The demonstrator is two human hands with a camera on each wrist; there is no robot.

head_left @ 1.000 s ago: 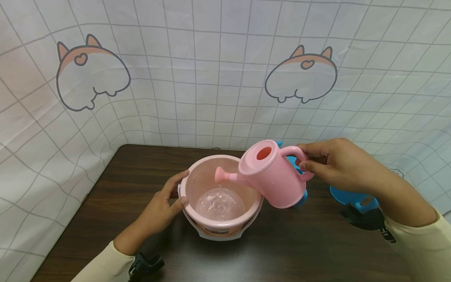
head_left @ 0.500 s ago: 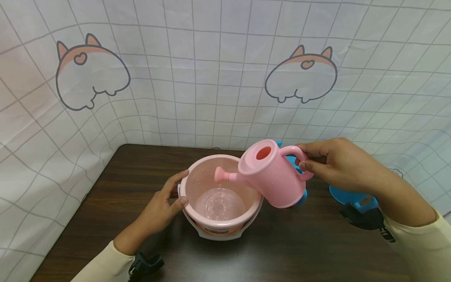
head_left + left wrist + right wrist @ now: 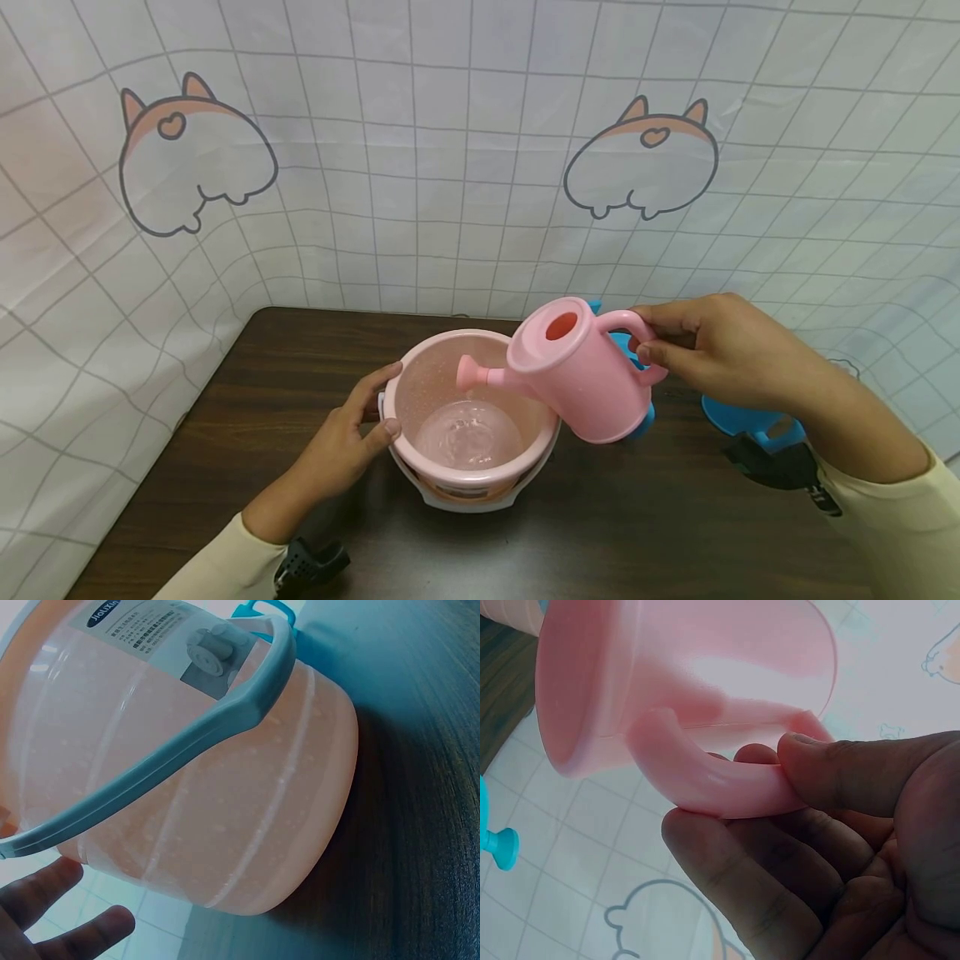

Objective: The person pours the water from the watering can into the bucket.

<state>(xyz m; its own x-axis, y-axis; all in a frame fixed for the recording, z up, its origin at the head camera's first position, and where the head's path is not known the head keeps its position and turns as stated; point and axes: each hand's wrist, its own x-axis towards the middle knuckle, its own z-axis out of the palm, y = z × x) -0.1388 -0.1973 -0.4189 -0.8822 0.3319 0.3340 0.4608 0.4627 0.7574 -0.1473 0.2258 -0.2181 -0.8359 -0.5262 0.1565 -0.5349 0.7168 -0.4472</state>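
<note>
A pink watering can (image 3: 585, 392) is tilted to the left in the head view, its rose (image 3: 470, 372) over the mouth of a pale pink bucket (image 3: 401, 454). My right hand (image 3: 723, 346) grips the can's handle (image 3: 720, 780), thumb on one side and fingers curled round the other. Rippled water (image 3: 468, 435) lies in the bottom of the bucket, with a faint drip under the rose. My left hand (image 3: 341, 442) holds the bucket's left rim, thumb and index finger on its edge. The grey carrying handle (image 3: 187, 750) hangs down the bucket's side in the left wrist view.
Behind the pink can, a blue object (image 3: 625, 343) is mostly hidden. Another blue item with a handle (image 3: 750, 417) sits at the right, partly under the right wrist. The dark wooden table (image 3: 585, 533) meets a white grid-patterned curtain (image 3: 442, 208) at the back.
Both hands, the watering can and the bucket stay in nearly the same place. The trickle from the rose has thinned, and the splash ripples in the bucket look calmer.
</note>
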